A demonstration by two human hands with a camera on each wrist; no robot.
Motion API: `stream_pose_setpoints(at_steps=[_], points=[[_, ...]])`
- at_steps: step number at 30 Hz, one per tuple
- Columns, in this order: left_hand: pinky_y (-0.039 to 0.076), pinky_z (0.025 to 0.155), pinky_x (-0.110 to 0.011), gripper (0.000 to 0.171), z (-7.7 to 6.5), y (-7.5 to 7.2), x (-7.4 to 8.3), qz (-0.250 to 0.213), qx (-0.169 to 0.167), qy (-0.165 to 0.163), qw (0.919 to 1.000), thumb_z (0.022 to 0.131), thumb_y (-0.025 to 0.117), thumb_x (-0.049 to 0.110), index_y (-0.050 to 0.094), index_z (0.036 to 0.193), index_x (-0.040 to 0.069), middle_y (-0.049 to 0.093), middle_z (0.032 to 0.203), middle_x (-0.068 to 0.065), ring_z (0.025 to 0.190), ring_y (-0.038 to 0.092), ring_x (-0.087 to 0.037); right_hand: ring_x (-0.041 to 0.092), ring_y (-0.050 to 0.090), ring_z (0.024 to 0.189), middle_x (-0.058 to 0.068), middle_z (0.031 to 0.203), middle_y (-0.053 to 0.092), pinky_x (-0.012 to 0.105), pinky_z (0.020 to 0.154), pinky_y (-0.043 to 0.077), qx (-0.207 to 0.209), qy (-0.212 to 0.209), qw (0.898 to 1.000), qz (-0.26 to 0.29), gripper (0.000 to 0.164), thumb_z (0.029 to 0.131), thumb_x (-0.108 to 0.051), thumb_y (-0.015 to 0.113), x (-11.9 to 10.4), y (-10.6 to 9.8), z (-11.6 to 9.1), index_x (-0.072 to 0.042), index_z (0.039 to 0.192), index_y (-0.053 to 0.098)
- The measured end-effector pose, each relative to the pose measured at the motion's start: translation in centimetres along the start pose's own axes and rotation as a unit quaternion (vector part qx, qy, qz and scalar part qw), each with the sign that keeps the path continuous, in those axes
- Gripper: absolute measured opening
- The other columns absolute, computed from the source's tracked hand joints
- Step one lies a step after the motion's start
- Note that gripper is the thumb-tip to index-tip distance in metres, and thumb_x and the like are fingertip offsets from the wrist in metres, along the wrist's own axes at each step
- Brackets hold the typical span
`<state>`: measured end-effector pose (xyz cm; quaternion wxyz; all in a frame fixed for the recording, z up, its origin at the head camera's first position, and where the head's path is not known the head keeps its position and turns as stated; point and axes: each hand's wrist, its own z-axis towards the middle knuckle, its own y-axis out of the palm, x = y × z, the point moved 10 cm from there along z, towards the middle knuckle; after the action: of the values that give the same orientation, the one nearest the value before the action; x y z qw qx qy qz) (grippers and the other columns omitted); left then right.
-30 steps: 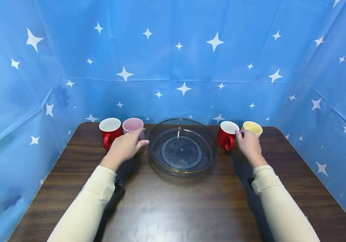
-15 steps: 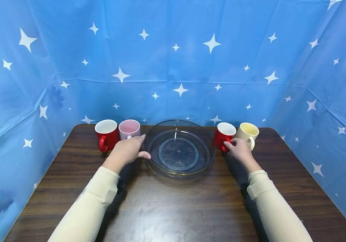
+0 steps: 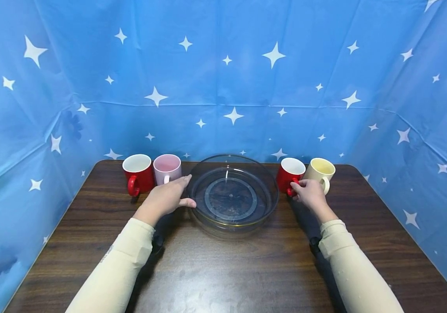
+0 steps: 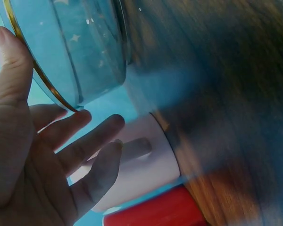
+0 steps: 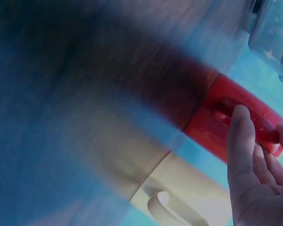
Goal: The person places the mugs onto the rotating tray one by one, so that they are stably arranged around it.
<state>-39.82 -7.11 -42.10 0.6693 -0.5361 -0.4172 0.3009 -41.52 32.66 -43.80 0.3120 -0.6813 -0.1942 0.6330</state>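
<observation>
My left hand [image 3: 164,201], fingers loosely spread, is at the left rim of a clear glass bowl [image 3: 234,224]. In the left wrist view its thumb lies against the bowl's golden-edged rim, and the other fingers reach in front of a pink mug [image 4: 155,176]. My right hand [image 3: 311,194] pinches the handle of the right-hand red mug [image 3: 284,177] between thumb and fingers. That mug stands upright on the table, white inside. A pale yellow mug [image 3: 315,174] stands just right of it, partly behind my right hand.
Another red mug [image 3: 145,177] stands at the far left, close beside the pink one. All the mugs and the bowl stand toward the back of a dark wooden table [image 3: 223,269]. A blue star-patterned curtain [image 3: 192,78] hangs behind and along both sides.
My right hand has moved left from before the yellow mug to the red mug's handle. My left hand has shifted right, from the pink mug to the bowl's rim. The view has shifted slightly.
</observation>
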Motion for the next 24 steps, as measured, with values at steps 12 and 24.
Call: stream_pose_setpoints(at_steps=[12, 24], points=[[0.042, 0.108, -0.058, 0.095, 0.24, 0.06, -0.21, -0.029, -0.017, -0.008, 0.9994, 0.087, 0.075, 0.049, 0.034, 0.155, -0.003, 0.039, 0.156, -0.023, 0.141, 0.043, -0.039, 0.025, 0.071, 0.073, 0.023, 0.095, 0.074, 0.022, 0.064, 0.058, 0.007, 0.054, 0.998, 0.040, 0.030, 0.102, -0.014, 0.062, -0.07, -1.00, 0.11, 0.012, 0.117, 0.068], [0.039, 0.111, -0.057, 0.094, -0.26, 0.71, -0.65, -0.048, -0.026, -0.008, 0.9985, 0.088, 0.075, 0.048, 0.034, 0.155, -0.003, 0.037, 0.158, -0.023, 0.144, 0.039, -0.038, 0.027, 0.073, 0.074, 0.026, 0.098, 0.074, 0.018, 0.060, 0.055, 0.020, 0.042, 0.998, 0.030, 0.030, 0.101, -0.013, 0.064, 0.60, -0.54, -0.29, 0.012, 0.116, 0.069]])
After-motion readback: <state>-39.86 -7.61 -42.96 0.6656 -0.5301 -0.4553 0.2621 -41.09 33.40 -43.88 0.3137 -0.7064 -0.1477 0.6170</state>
